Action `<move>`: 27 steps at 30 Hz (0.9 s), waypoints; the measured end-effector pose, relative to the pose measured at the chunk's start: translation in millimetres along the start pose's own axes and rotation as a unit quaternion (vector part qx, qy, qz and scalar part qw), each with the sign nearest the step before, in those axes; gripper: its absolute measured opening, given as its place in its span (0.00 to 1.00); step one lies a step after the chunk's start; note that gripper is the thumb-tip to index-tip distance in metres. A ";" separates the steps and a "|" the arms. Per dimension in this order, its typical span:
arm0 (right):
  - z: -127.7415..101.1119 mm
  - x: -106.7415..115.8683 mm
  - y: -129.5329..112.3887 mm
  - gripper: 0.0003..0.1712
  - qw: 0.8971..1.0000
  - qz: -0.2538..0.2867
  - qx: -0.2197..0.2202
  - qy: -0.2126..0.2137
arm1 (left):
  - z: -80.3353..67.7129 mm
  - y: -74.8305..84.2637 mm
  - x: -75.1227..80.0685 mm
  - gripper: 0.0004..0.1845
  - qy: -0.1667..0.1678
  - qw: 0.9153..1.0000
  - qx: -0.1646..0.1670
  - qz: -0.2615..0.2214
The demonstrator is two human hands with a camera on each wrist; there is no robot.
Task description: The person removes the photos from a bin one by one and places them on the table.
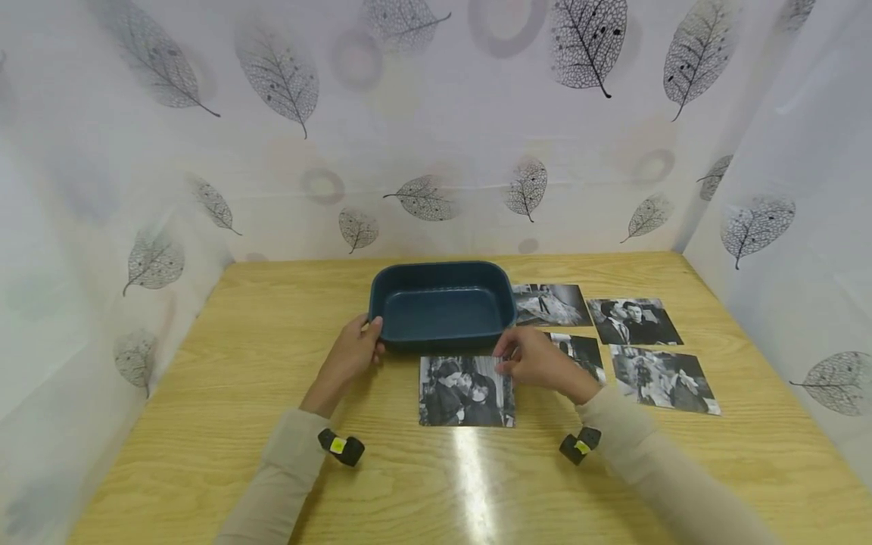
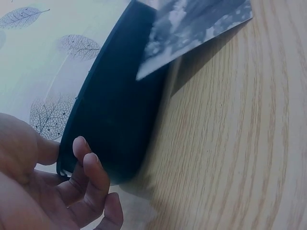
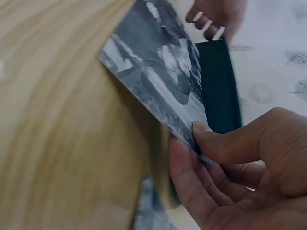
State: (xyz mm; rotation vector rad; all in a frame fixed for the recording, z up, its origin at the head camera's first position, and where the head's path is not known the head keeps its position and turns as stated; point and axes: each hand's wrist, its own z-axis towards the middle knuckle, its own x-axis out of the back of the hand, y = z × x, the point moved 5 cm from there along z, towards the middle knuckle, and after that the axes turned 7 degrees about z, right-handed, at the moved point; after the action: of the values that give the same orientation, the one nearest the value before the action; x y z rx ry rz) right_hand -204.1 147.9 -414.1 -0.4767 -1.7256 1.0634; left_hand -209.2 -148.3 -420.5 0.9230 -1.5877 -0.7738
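Two hands work at the near edge of the dark blue rectangular plastic tub (image 1: 441, 306) on the pale wooden table (image 1: 204, 424). Left hand (image 1: 353, 352) curls round the tub's left corner, steadying it. Right hand (image 1: 538, 362) pinches the black-and-white photo print (image 1: 466, 391) by its right edge, thumb on top, lifting it just in front of the tub. The thin print could bend or slip from so slight a pinch, or catch on the tub's rim. Four more prints (image 1: 633, 344) lie to the right.

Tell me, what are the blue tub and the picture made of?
The tub looks like matte plastic: smooth, dull, rounded corners. The picture seems thin photo paper, bending where the right hand lifts its edge. The table shows shiny wood grain.
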 end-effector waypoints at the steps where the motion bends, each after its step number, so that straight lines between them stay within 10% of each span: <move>1: 0.9 -1.1 1.1 0.07 1.000 -0.015 0.006 0.006 | -0.4 0.1 -0.1 0.21 0.000 1.000 -0.001 0.000; 27: 0.8 -11.8 -1.6 0.09 0.983 -0.173 0.000 0.060 | -3.7 -0.6 -2.0 0.23 0.009 1.000 -0.005 0.008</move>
State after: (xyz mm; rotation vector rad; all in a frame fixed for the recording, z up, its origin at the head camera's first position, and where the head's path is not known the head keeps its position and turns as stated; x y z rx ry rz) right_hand -199.8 138.1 -419.3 -0.2229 -1.6277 0.7700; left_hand -205.3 -146.9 -421.2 0.9078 -1.5718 -0.7590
